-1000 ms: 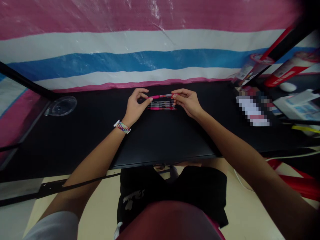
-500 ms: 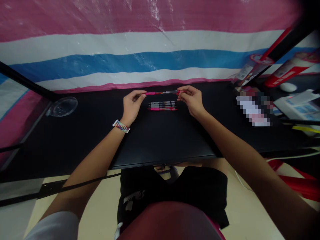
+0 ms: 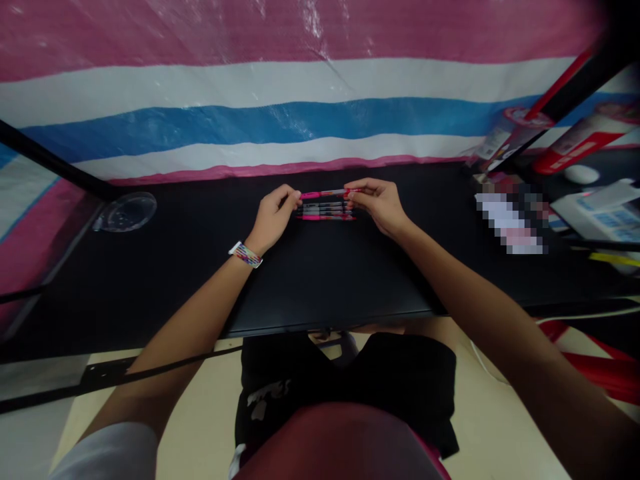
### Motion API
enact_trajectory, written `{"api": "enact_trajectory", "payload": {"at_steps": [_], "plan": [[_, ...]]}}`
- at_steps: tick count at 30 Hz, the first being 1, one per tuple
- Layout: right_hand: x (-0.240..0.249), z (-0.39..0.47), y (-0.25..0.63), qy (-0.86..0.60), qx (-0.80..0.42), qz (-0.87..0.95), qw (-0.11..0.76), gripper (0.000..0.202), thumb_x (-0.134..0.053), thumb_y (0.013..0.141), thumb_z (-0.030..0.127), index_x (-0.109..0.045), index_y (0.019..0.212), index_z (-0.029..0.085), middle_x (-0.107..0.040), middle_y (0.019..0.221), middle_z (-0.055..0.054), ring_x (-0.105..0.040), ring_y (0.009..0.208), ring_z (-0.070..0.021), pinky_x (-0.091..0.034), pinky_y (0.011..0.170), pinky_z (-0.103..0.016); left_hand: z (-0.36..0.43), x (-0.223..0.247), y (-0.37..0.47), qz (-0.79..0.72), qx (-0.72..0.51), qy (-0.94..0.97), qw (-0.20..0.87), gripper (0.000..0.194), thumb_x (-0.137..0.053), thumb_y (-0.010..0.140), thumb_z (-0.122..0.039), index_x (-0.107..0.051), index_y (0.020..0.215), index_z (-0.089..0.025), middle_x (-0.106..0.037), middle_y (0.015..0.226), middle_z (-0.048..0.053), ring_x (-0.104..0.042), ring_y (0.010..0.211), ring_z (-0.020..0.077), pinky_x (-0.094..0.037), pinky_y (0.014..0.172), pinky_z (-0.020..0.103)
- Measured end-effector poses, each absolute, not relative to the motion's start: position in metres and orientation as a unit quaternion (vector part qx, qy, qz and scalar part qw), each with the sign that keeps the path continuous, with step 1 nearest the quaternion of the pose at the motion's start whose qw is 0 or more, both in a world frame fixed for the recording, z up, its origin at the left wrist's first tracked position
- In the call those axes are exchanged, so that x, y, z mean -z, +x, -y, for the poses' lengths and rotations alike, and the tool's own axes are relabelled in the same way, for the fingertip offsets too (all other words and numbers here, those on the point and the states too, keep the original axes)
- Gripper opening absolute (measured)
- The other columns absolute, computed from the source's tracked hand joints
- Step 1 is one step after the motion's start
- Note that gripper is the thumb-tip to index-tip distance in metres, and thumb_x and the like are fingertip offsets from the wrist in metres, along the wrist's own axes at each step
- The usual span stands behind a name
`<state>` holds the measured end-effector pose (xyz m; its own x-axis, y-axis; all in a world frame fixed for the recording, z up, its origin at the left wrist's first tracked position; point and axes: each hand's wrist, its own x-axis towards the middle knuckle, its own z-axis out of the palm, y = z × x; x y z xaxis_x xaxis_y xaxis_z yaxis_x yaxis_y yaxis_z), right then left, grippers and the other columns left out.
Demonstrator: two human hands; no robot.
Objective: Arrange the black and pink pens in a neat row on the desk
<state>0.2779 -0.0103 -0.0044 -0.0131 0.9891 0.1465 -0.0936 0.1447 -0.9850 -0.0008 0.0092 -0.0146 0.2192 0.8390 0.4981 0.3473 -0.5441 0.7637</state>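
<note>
A pink and red pen [image 3: 325,194] is held level between my two hands, just behind a row of pens. My left hand [image 3: 274,212] pinches its pink left end. The fingers of my right hand [image 3: 379,204] are closed on its red right end. Several grey and black pens [image 3: 325,208] lie side by side on the black table [image 3: 320,280]. Along the near side of that row is another pink and red pen [image 3: 325,217]. The fingertips partly cover the ends of the row.
A clear round plastic lid [image 3: 131,212] lies at the left. At the right are a cup with a red straw [image 3: 517,133], a red and white container [image 3: 583,143], a white rounded object [image 3: 581,175], a box [image 3: 597,213] and a blurred-out patch. Striped sheeting hangs behind.
My hands have come closer together and slightly nearer the row. The held pen looks shorter: the clear section that showed between its pink and red parts is no longer seen.
</note>
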Motion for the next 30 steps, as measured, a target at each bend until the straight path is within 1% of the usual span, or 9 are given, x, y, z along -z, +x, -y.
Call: {"api": "enact_trajectory", "payload": {"at_steps": [3, 7, 11, 13, 16, 21, 24, 26, 30], "plan": [[0.0032, 0.0096, 0.2788, -0.437, -0.508, 0.489, 0.559, 0.022, -0.093, 0.075, 0.031, -0.087, 0.096, 0.025, -0.081, 0.088, -0.004, -0.073, 0.076, -0.0207, -0.069, 0.094, -0.050, -0.0074, 0.0129, 0.0025, -0.376, -0.491, 0.730, 0.291, 0.030, -0.079, 0.101, -0.053, -0.072, 0.115, -0.028, -0.079, 0.105, 0.005, -0.076, 0.098, 0.0214, -0.061, 0.090, 0.037], [0.0040, 0.0096, 0.2778, -0.435, -0.517, 0.494, 0.547, 0.026, -0.096, 0.074, 0.035, -0.087, 0.096, 0.026, -0.081, 0.089, -0.003, -0.074, 0.078, -0.0206, -0.069, 0.093, -0.048, -0.0064, 0.0123, 0.0048, -0.376, -0.491, 0.710, 0.337, 0.030, -0.058, 0.114, -0.053, -0.071, 0.124, -0.028, -0.075, 0.084, 0.003, -0.077, 0.082, 0.0203, -0.062, 0.091, 0.040], [0.0074, 0.0092, 0.2772, -0.431, -0.519, 0.499, 0.545, 0.028, -0.097, 0.074, 0.037, -0.087, 0.097, 0.026, -0.081, 0.091, -0.004, -0.074, 0.079, -0.0205, -0.069, 0.094, -0.048, -0.0070, 0.0128, 0.0029, -0.367, -0.492, 0.738, 0.280, 0.049, -0.084, 0.096, -0.050, -0.067, 0.138, -0.030, -0.081, 0.124, 0.009, -0.077, 0.123, 0.0277, -0.059, 0.106, 0.043], [0.0091, 0.0088, 0.2773, -0.434, -0.515, 0.503, 0.543, 0.029, -0.097, 0.075, 0.039, -0.086, 0.098, 0.026, -0.081, 0.092, -0.004, -0.074, 0.080, -0.0213, -0.068, 0.095, -0.050, -0.0070, 0.0127, 0.0021, -0.381, -0.489, 0.734, 0.278, 0.040, -0.078, 0.102, -0.052, -0.069, 0.134, -0.030, -0.083, 0.119, 0.008, -0.078, 0.119, 0.0273, -0.058, 0.106, 0.044], [0.0104, 0.0085, 0.2774, -0.436, -0.512, 0.509, 0.537, 0.030, -0.096, 0.075, 0.040, -0.086, 0.100, 0.026, -0.080, 0.092, -0.004, -0.074, 0.081, -0.0218, -0.068, 0.096, -0.050, -0.0067, 0.0117, 0.0018, -0.393, -0.488, 0.719, 0.300, 0.028, -0.067, 0.110, -0.050, -0.074, 0.126, -0.029, -0.080, 0.089, 0.003, -0.079, 0.093, 0.0231, -0.060, 0.098, 0.043], [0.0095, 0.0097, 0.2767, -0.429, -0.510, 0.507, 0.547, 0.027, -0.096, 0.077, 0.037, -0.086, 0.099, 0.026, -0.080, 0.091, -0.005, -0.074, 0.079, -0.0216, -0.068, 0.093, -0.050, -0.0077, 0.0102, 0.0015, -0.390, -0.503, 0.723, 0.270, 0.050, -0.090, 0.092, -0.042, -0.070, 0.137, -0.028, -0.085, 0.118, 0.008, -0.079, 0.115, 0.0250, -0.059, 0.105, 0.041], [0.0092, 0.0099, 0.2757, -0.419, -0.509, 0.506, 0.557, 0.024, -0.096, 0.077, 0.035, -0.086, 0.097, 0.027, -0.080, 0.090, -0.004, -0.073, 0.077, -0.0205, -0.068, 0.092, -0.049, -0.0077, 0.0108, 0.0014, -0.415, -0.484, 0.716, 0.285, 0.026, -0.078, 0.101, -0.048, -0.080, 0.114, -0.026, -0.086, 0.106, 0.007, -0.080, 0.101, 0.0237, -0.061, 0.096, 0.039], [0.0096, 0.0096, 0.2754, -0.422, -0.506, 0.506, 0.557, 0.024, -0.095, 0.076, 0.034, -0.087, 0.097, 0.027, -0.080, 0.091, -0.004, -0.073, 0.077, -0.0205, -0.067, 0.092, -0.049, -0.0068, 0.0110, 0.0019, -0.419, -0.470, 0.718, 0.295, 0.026, -0.073, 0.104, -0.049, -0.082, 0.098, -0.025, -0.085, 0.092, 0.005, -0.078, 0.088, 0.0223, -0.062, 0.088, 0.039], [0.0105, 0.0088, 0.2759, -0.441, -0.500, 0.506, 0.547, 0.025, -0.094, 0.076, 0.036, -0.086, 0.098, 0.026, -0.080, 0.091, -0.005, -0.073, 0.078, -0.0219, -0.067, 0.094, -0.051, -0.0034, 0.0090, 0.0033, -0.415, -0.485, 0.721, 0.271, 0.012, -0.081, 0.098, -0.039, -0.086, 0.099, -0.028, -0.087, 0.097, 0.004, -0.078, 0.092, 0.0228, -0.063, 0.091, 0.040]]}}
